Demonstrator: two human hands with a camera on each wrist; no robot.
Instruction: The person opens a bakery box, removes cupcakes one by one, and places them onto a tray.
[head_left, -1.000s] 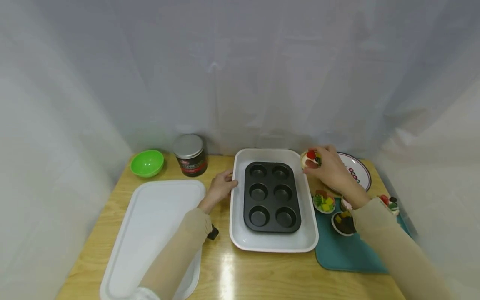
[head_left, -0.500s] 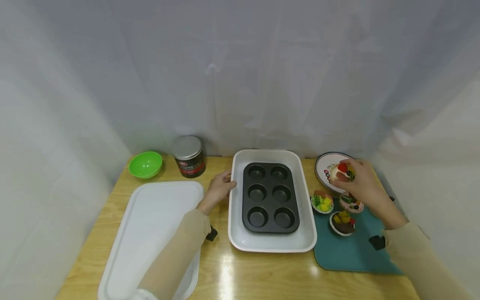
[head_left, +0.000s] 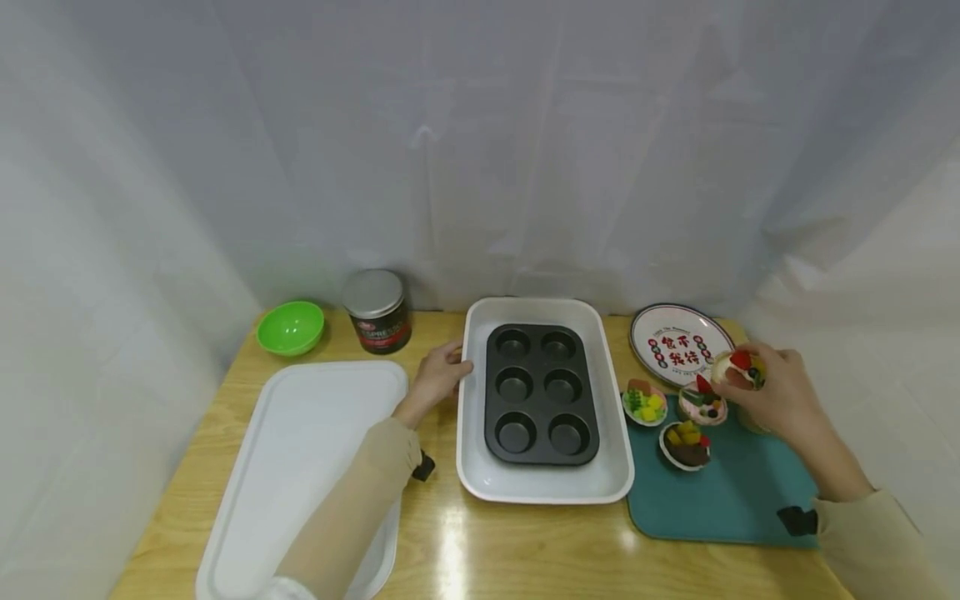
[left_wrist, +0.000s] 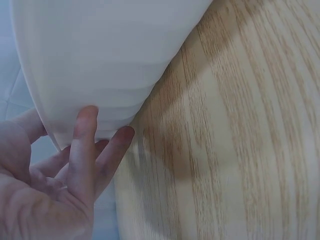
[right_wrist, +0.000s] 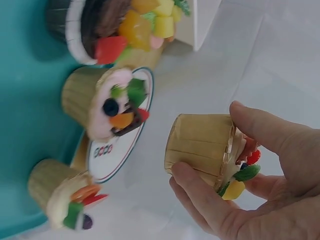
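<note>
My right hand (head_left: 787,404) pinches a fruit-topped cupcake (right_wrist: 200,142) in a gold paper cup between thumb and fingers. It is raised over the far part of the teal mat (head_left: 738,508), just right of the plate. On the mat stand a chocolate cupcake (head_left: 684,454), a pink-creamed one (head_left: 703,406) and one with green and yellow topping (head_left: 645,407). Another, cream-topped cupcake (right_wrist: 57,192) is mostly hidden behind my right hand in the head view. My left hand (head_left: 437,377) grips the left rim of a deep white tray (head_left: 547,487), thumb over the edge, fingers underneath.
Inside the white tray lies a dark muffin pan (head_left: 542,417) with hollow cups. A printed plate (head_left: 663,315) stands at the back right. Leftward are a flat white tray (head_left: 322,450), a green bowl (head_left: 291,329) and an espresso tin (head_left: 380,321). Pale sheeting (head_left: 480,150) hangs around the table.
My right hand has carried the cupcake rightward, from beside the deep tray, across the plate, to the mat's far side. The plate shows more fully now. My left hand stays at the tray rim.
</note>
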